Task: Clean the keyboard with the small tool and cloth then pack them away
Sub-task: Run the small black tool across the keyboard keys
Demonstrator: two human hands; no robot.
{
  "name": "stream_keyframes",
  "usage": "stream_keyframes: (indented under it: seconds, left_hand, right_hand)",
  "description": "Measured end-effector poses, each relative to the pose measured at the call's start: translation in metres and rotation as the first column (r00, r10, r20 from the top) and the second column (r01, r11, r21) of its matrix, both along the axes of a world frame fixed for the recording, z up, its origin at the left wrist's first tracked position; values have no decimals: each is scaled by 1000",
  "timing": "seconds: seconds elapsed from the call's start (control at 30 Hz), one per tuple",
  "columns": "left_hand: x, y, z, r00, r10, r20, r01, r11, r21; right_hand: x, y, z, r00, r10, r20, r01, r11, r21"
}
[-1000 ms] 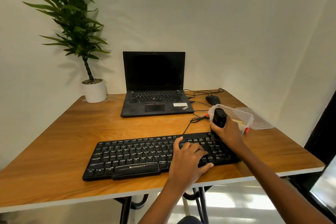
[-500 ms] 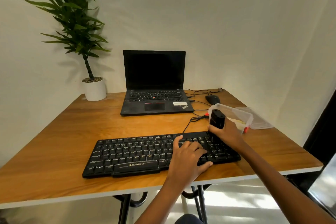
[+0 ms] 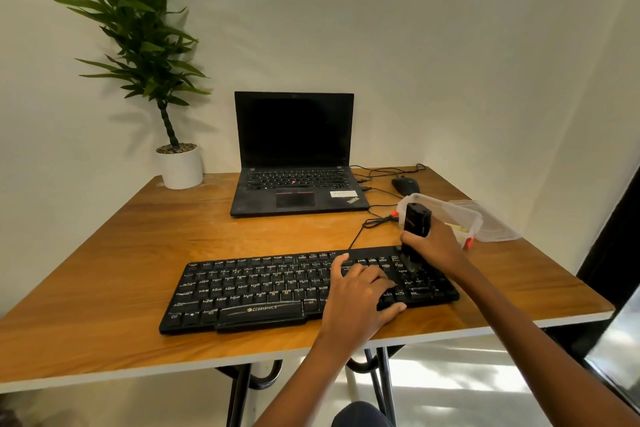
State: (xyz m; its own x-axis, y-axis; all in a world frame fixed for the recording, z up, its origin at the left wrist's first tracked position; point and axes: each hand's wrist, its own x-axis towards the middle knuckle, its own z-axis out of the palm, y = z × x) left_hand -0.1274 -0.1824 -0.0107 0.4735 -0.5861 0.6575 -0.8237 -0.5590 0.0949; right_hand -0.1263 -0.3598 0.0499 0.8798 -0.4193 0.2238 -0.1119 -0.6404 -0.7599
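Note:
A black keyboard (image 3: pixel 263 291) lies near the front edge of the wooden table (image 3: pixel 104 288). My right hand (image 3: pixel 433 246) grips a small black tool (image 3: pixel 416 220) upright, its lower end down on the keys at the keyboard's far right corner. My left hand (image 3: pixel 356 295) rests on the right part of the keyboard, fingers spread over the keys and thumb at the front edge. Behind the tool stands a clear plastic box (image 3: pixel 450 215) with something pale and yellowish inside; no cloth is plainly visible.
An open laptop (image 3: pixel 294 156) sits at the back middle, a black mouse (image 3: pixel 406 185) and cables to its right. A clear lid (image 3: pixel 495 229) lies beside the box near the table's right edge. A potted plant (image 3: pixel 180 166) stands at the back left.
The tool and my right hand have shifted slightly left along the keyboard's far right corner. My left hand stays put on the keys.

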Motion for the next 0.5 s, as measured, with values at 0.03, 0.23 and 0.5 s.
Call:
stream_keyframes:
  seconds: [0.03, 0.23, 0.5]
  left_hand:
    - [0, 0, 0, 1000, 0, -2, 0, 1000, 1]
    - [0, -1, -1, 1000, 7, -5, -7, 1000, 7]
    - [0, -1, -1, 1000, 12, 2, -12, 1000, 7]
  right_hand:
    - [0, -1, 1, 1000, -24, 15, 24, 1000, -16]
    - [-3, -2, 2, 1000, 27, -1, -27, 999, 22]
    - [-5, -11, 3, 1000, 25, -15, -25, 999, 43]
